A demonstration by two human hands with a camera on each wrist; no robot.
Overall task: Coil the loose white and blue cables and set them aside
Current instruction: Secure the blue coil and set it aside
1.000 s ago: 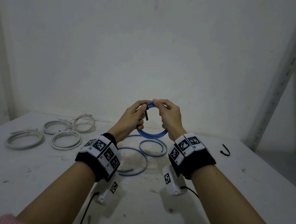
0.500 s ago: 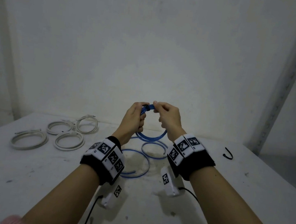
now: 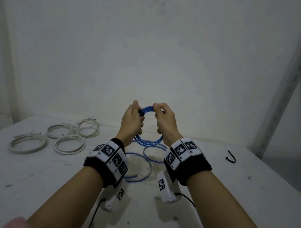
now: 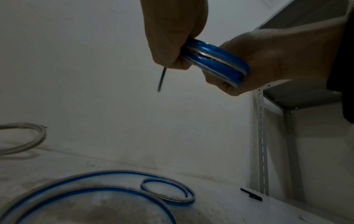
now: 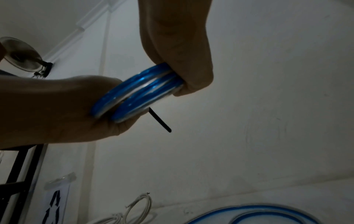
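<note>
A: Holding the blue coil [image 3: 149,127] upright in the air, over the far middle of the desk [image 3: 22,183]. Several glossy blue turns w/ pale edges, stacked tight into one ring.

B: Hands?

A: Both on the ring's top. Left hand [image 3: 132,123] pinches the left part of the top arc, fingers curled round the turns. Right hand [image 3: 163,123] pinches the right part, thumb and fingers closed on it. A thin black tie [image 5: 160,119] sticks out below the coil by the left hand's fingers [image 4: 166,50]; which end is caught, can't tell.

B: What's on the desk under it?

A: Two more blue cables lying flat: a big loose loop [image 3: 138,169] in the middle, partly hidden by the left wrist band, and a smaller loop [image 3: 153,153] just beyond it, toward the far edge.

B: White ones?

A: Four white coils [image 3: 69,143] grouped at the far left corner, lying flat, close together, some touching.

B: Anything else?

A: Small black hook-shaped piece [image 3: 231,157] near the far right corner, well apart from the rest. Metal shelf upright [image 3: 291,80] stands past the desk's right edge. Wall behind.
</note>
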